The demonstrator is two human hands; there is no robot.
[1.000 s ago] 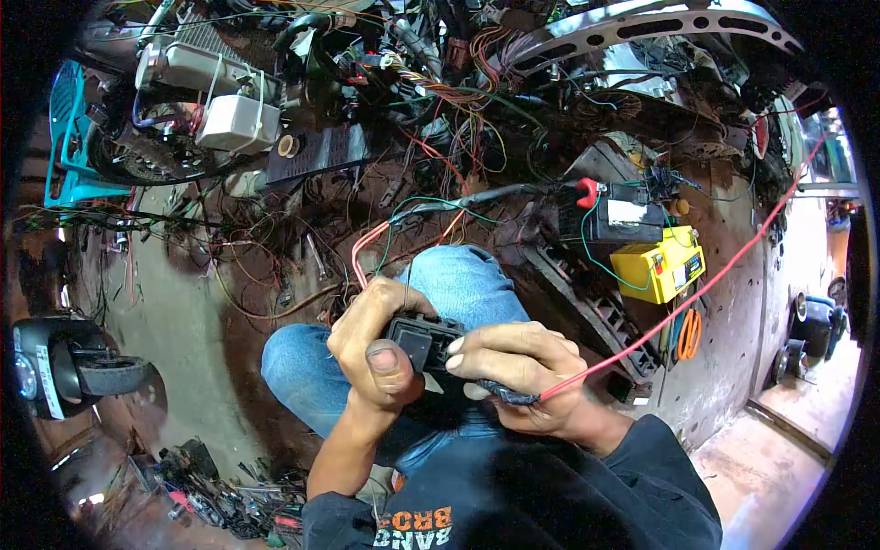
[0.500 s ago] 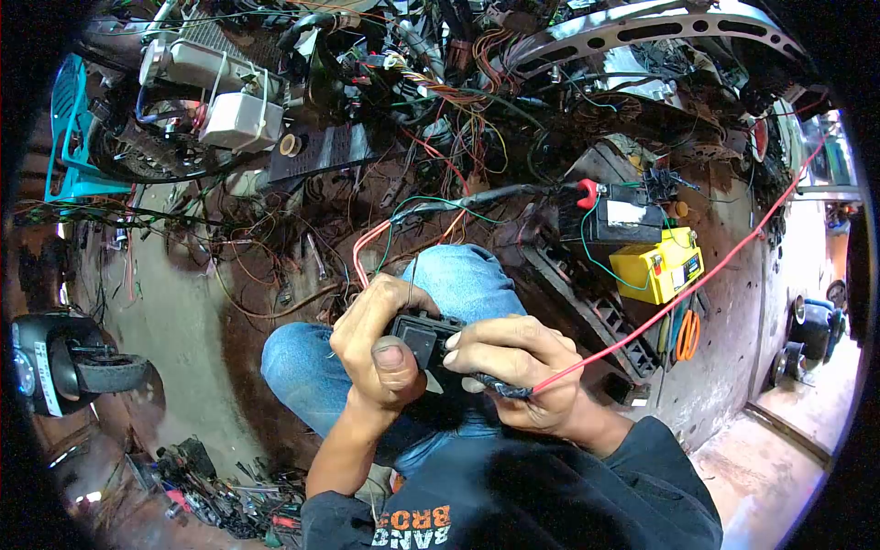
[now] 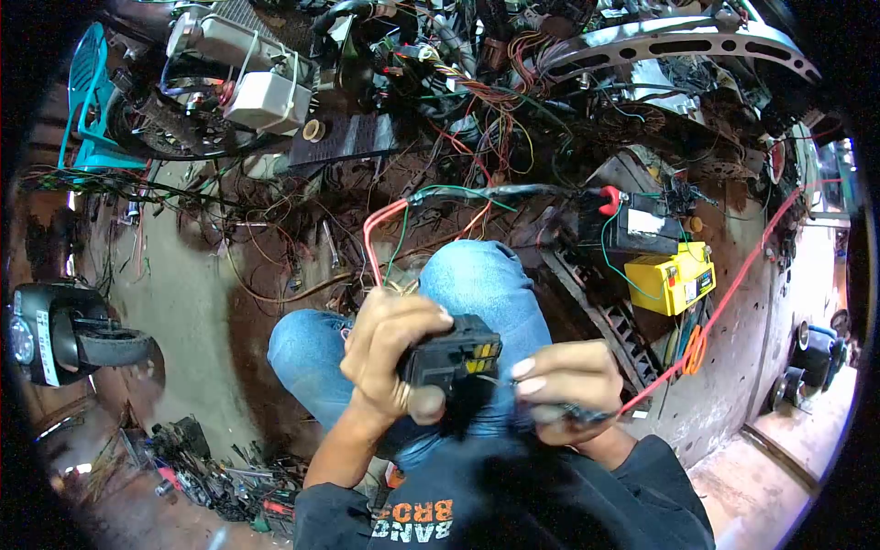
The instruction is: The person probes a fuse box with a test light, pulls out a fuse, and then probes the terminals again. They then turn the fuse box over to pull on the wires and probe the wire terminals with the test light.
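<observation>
My left hand (image 3: pixel 383 344) is wrapped round a black plastic connector box (image 3: pixel 454 356) above my knees; the box's end shows yellow parts in its slots. Orange-red wires (image 3: pixel 368 243) run down to this hand. At the right of the box, my right hand (image 3: pixel 573 380) is closed on a dark, tape-wrapped probe (image 3: pixel 587 415) with a red wire (image 3: pixel 701 339) trailing from it. A thin metal tip (image 3: pixel 492 379) seems to reach from my right fingertips toward the box's yellow end; motion blur hides whether it touches.
A black battery (image 3: pixel 642 225) with a red clamp (image 3: pixel 610 200) and a yellow battery (image 3: pixel 674 284) stand at right. Tangled wires (image 3: pixel 495 101) and a metal frame (image 3: pixel 678 50) fill the back. Tools (image 3: pixel 220 477) lie at lower left, near a small wheel (image 3: pixel 115 346).
My left hand has turned the box so its yellow-slotted end shows. My right hand has drawn back to the right, apart from the box. The camera view has shifted slightly.
</observation>
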